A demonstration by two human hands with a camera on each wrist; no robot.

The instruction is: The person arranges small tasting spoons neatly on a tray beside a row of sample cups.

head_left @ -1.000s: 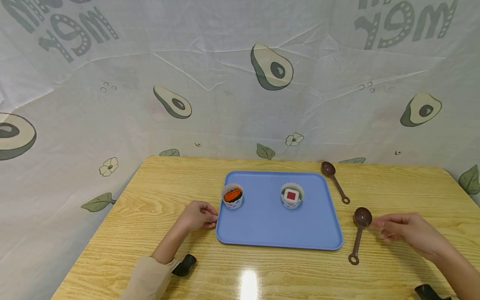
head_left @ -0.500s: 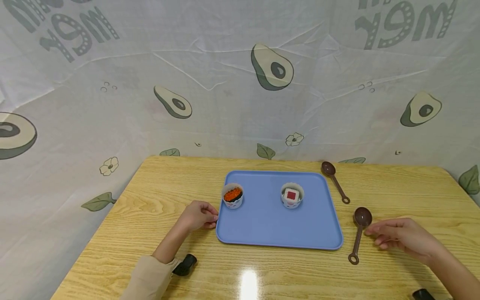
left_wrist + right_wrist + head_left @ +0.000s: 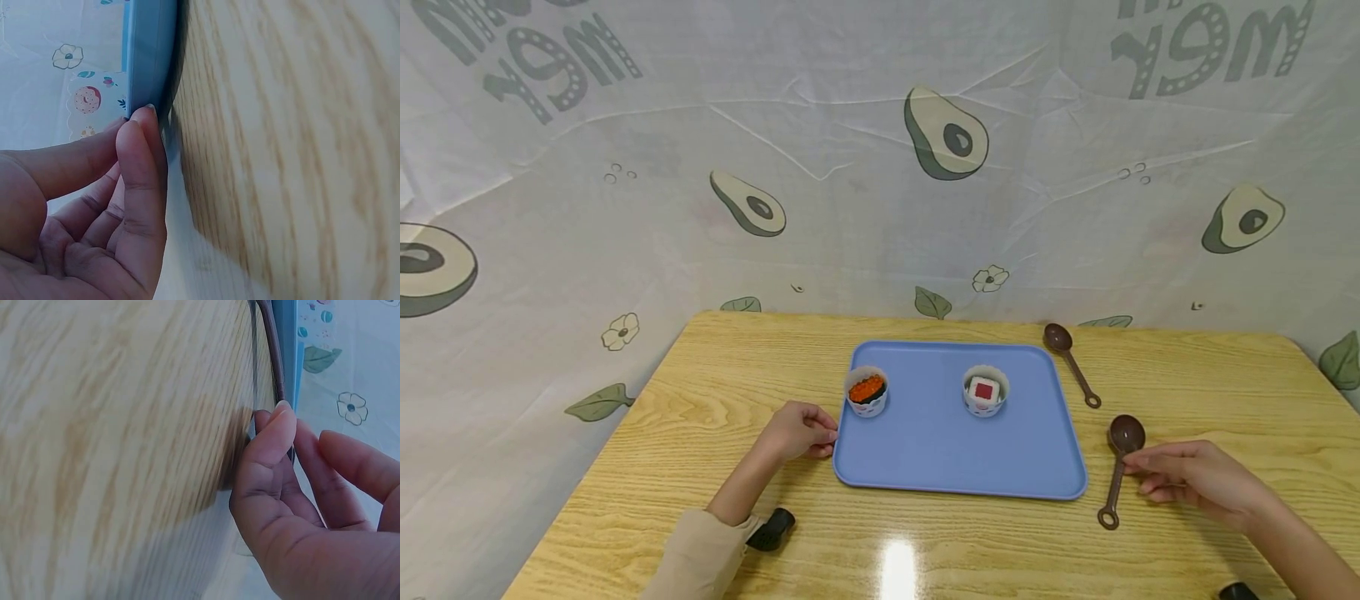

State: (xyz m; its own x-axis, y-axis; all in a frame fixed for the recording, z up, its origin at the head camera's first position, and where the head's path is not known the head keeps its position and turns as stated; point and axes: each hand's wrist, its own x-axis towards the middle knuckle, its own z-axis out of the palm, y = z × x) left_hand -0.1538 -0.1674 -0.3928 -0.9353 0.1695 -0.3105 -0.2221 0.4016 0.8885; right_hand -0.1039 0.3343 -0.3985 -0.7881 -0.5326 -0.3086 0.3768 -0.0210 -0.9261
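In the head view my left hand [image 3: 799, 431] pinches the left edge of a blue tray [image 3: 947, 465], its thumb and fingers meeting at the rim [image 3: 150, 56] in the left wrist view. My right hand [image 3: 1195, 479] is at the near brown spoon [image 3: 1126, 435], just below the bowl. Its fingertips are on the handle [image 3: 273, 350] in the right wrist view, and the spoon lies on the table. On the tray, one paper cup [image 3: 869, 408] holds an orange roe sushi [image 3: 867, 388], and another paper cup [image 3: 983, 408] holds a white sushi piece with red centre [image 3: 983, 389].
A second brown spoon [image 3: 1078, 375] lies at the tray's far right corner. The wooden table [image 3: 760, 350] ends at a hanging avocado-print cloth [image 3: 850, 233]. A black strap piece [image 3: 771, 531] shows at the left sleeve [image 3: 703, 550].
My right hand has moved left, from beside the near spoon's bowl onto its handle. The left hand, the tray, the cups and both spoons have stayed in place.
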